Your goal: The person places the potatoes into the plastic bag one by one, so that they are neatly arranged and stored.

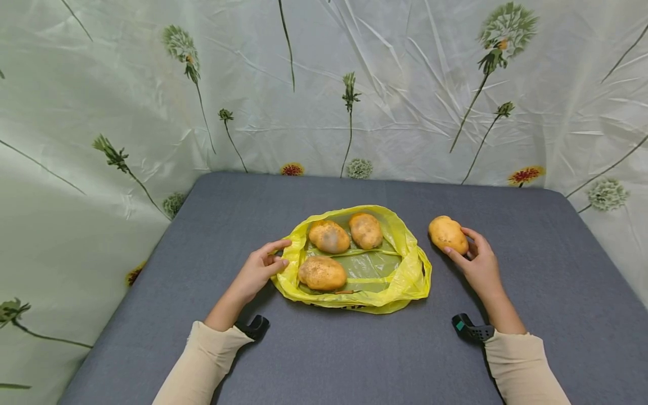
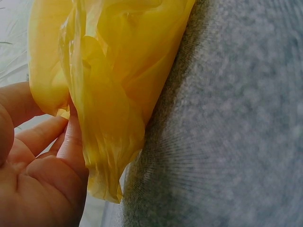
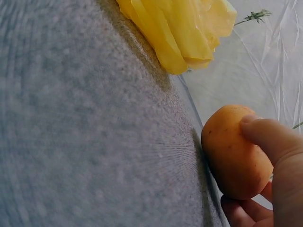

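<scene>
A yellow plastic bag [image 1: 412, 275] lies with its mouth spread wide. Inside it sit three potatoes: one at the back left [image 1: 329, 236], one at the back right [image 1: 366, 230] and one at the front left [image 1: 322, 273]. My left hand [image 1: 260, 270] pinches the bag's left rim; in the left wrist view the yellow film [image 2: 113, 94] passes between its fingers. To the right of the bag, my right hand [image 1: 481, 264] grips a fourth potato [image 1: 448, 234], thumb [image 3: 265, 132] on its near side and fingers round the other. That potato [image 3: 234, 151] is close over the table surface.
A grey cloth-covered table [image 1: 364, 360] carries everything. Behind it and at the sides hangs a pale curtain [image 1: 304, 84] printed with flowers. Black bands with a small device [image 1: 255, 326] are on both wrists.
</scene>
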A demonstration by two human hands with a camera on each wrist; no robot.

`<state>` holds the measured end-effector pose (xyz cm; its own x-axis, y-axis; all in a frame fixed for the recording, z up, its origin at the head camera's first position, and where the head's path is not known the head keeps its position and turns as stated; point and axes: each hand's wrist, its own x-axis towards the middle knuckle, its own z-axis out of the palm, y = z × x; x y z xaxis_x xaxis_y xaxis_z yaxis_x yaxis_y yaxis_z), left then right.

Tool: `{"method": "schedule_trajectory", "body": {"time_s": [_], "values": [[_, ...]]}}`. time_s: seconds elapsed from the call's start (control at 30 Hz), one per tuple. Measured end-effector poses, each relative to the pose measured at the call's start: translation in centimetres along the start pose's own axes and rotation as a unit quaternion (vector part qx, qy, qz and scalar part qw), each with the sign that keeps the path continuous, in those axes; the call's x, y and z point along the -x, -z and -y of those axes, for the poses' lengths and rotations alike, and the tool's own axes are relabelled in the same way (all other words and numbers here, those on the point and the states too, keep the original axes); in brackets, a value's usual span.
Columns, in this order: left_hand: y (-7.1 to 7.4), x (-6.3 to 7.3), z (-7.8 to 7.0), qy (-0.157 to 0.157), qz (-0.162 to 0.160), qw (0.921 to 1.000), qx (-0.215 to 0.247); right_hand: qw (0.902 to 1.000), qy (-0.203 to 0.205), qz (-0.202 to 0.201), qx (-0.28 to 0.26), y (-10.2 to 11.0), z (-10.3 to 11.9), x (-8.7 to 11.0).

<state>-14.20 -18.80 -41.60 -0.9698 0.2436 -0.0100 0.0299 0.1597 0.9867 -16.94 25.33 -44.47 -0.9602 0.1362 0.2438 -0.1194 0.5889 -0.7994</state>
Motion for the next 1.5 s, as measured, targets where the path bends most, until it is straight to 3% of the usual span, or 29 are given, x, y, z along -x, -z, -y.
{"method": "schedule_trajectory", "body": {"time_s": [0.23, 0.77, 1.03, 1.27, 1.5], "values": [[-0.3, 0.5, -1.4, 0.002, 0.000, 0.9999, -0.012, 0.9993, 0.017, -0.031, -0.009, 0.1, 0.3, 0.1], [-0.3, 0.5, -1.6, -0.005, 0.004, 0.9998, -0.017, 0.9962, 0.050, -0.061, -0.037, 0.2, 2.2, 0.3], [-0.2, 0.4, -1.5, -0.002, 0.002, 0.9998, -0.022, 0.9876, 0.113, -0.043, -0.100, -0.5, 2.9, 0.3], [-0.3, 0.4, -1.5, -0.003, 0.001, 0.9998, -0.019, 0.9833, 0.151, -0.013, -0.101, -0.3, 8.7, 1.9], [-0.3, 0.4, -1.5, -0.005, 0.001, 0.9998, -0.018, 0.9724, 0.197, 0.019, -0.123, -1.2, 9.6, 2.5]]}}
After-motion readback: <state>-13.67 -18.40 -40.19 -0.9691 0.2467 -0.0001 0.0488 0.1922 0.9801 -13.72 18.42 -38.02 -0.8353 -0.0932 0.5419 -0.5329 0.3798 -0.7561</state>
